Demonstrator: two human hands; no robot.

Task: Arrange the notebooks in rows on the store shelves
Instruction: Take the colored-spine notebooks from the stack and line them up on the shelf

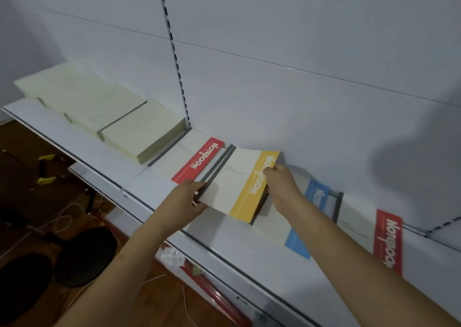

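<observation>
Below the shelving, on a brown wooden floor [22, 147]: 2 round black stool seats [86, 257], side by side; white cables [62, 217] trailing across; 2 yellow clips [46, 180] near a dark frame; crumpled clear plastic [172, 255] touching a red roll [219, 299].

Cream notebooks with bright colour bands on a white store shelf.

The held notebook [239, 184] is cream with faint grey ruled lines, a yellow band with white lettering and a dark grey spine. Beside it lie a red-banded notebook [199, 161], a blue-banded notebook [316, 192] and another red-banded one [388, 242], all lettered white. Pale yellow-cream stacks [99, 107] sit left. The shelf [249, 249] and back panel [299, 40] are white; the floor [22, 162] is dark brown.
</observation>
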